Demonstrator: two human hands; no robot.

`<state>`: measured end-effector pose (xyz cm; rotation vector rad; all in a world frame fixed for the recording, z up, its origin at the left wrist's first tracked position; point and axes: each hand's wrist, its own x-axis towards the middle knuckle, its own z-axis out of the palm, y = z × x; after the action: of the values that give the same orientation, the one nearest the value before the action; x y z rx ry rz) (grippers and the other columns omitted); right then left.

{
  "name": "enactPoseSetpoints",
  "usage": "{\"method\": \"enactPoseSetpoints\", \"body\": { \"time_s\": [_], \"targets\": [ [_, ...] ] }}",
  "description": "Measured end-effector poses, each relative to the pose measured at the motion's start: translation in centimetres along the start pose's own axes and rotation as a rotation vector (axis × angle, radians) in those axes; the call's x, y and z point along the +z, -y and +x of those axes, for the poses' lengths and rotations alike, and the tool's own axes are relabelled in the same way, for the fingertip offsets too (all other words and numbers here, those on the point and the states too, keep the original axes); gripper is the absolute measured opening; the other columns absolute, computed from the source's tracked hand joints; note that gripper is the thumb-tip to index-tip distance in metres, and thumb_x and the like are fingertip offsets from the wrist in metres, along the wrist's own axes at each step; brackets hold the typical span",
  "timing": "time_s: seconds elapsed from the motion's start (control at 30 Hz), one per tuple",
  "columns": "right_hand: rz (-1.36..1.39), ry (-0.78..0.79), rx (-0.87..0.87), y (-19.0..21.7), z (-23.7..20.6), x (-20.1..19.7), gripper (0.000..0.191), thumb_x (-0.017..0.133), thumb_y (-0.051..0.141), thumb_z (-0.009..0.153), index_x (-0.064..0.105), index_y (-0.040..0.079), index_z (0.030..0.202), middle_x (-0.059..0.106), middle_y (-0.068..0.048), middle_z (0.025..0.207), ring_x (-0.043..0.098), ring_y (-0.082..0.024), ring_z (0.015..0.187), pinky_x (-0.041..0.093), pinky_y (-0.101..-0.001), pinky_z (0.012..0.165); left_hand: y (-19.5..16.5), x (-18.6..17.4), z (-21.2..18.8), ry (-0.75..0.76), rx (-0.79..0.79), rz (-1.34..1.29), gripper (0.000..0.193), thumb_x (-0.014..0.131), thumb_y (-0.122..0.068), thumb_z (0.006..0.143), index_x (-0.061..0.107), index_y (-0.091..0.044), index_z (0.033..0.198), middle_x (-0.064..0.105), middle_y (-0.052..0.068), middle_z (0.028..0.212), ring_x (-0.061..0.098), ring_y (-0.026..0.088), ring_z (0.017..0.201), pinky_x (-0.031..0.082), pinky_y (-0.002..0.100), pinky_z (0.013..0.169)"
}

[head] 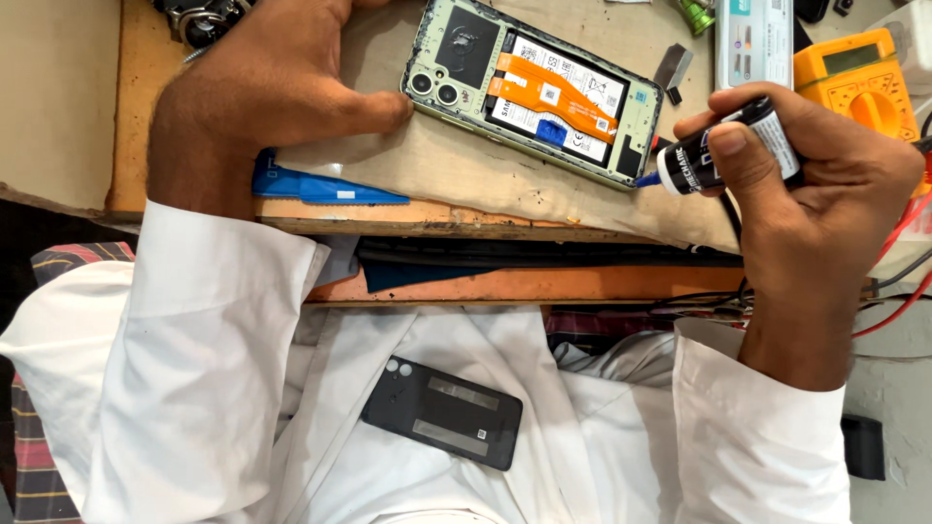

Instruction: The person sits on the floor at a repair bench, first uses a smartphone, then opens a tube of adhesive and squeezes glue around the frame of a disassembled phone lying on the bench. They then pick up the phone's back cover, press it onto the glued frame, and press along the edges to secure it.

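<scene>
Flat blue plastic prying tool (320, 186) lies at the near edge of the worn wooden table (466, 175), partly under a clear film sheet.

Orange box-shaped multimeter with round dial (859, 82) sits at the far right corner; red wires (898, 291) run down beside it.

White rectangular device (752, 39) stands just left of the multimeter.

Small grey metal strip (673, 68) lies near it.

Small green metal part (695, 15) at the top edge, partly cut off.

Black rectangular phone back cover with two grey adhesive strips (444, 412) rests on the white garment (214, 388), below the table edge.
</scene>
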<state>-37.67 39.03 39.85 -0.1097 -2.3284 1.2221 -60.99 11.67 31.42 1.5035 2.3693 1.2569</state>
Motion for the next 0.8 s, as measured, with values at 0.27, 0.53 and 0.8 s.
{"method": "enactPoseSetpoints", "body": {
  "time_s": [0.27, 0.53, 0.8],
  "targets": [
    [-0.158, 0.183, -0.151, 1.3, 1.7, -0.2, 0.013, 0.071, -0.003, 0.107, 0.068, -0.009, 0.117, 0.072, -0.010, 0.105, 0.066, -0.007, 0.087, 0.055, -0.0176, 0.080, 0.0, -0.2, 0.1, -0.028, 0.059, 0.022, 0.066, 0.083, -0.021, 0.084, 0.058, 0.005, 0.140, 0.068, 0.020, 0.130, 0.067, 0.030, 0.114, 0.054, 0.036, 0.100],
    [-0.351, 0.269, -0.099, 2.5, 4.0, 0.7, 0.010, 0.070, -0.003, 0.104, 0.070, -0.008, 0.114, 0.072, -0.011, 0.094, 0.069, -0.012, 0.082, 0.055, -0.0213, 0.069, -0.8, -0.7, 0.6, -0.037, 0.022, 0.000, 0.065, 0.079, -0.020, 0.078, 0.057, 0.007, 0.133, 0.066, 0.023, 0.123, 0.065, 0.032, 0.110, 0.052, 0.037, 0.096],
    [-0.202, 0.262, -0.102, -4.3, 5.6, -2.5, 0.014, 0.064, 0.009, 0.112, 0.066, -0.003, 0.121, 0.071, -0.012, 0.108, 0.070, -0.010, 0.090, 0.057, -0.0205, 0.076, -0.9, -1.1, 1.3, -0.052, 0.117, 0.043, 0.068, 0.078, -0.016, 0.075, 0.055, 0.009, 0.134, 0.065, 0.027, 0.125, 0.064, 0.037, 0.112, 0.049, 0.039, 0.098]
  ]
}}
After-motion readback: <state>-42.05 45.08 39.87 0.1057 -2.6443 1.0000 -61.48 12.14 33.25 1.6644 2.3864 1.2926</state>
